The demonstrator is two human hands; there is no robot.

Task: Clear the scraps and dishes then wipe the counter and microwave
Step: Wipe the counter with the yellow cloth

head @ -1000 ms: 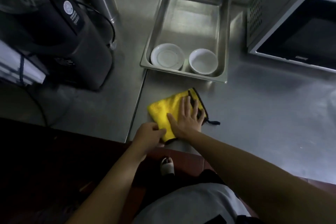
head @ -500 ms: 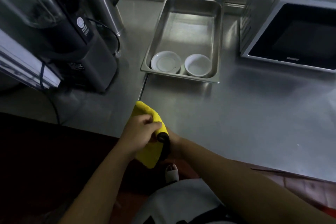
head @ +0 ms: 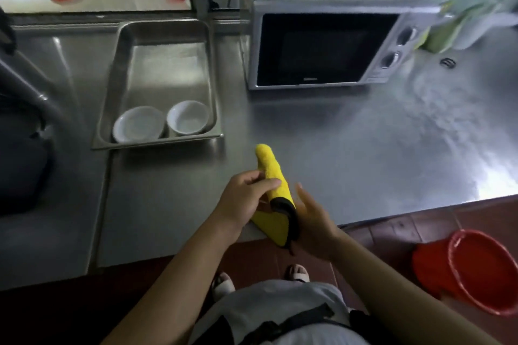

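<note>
While the left hand (head: 246, 199) pinches the yellow cloth (head: 273, 176), the open right hand (head: 314, 221) touches its lower edge.

Left hand (head: 246, 199) curled with fingers pinching, right hand (head: 311, 221) beside it, fingers relaxed

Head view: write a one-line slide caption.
Left hand grips yellow cloth above steel counter.
</note>
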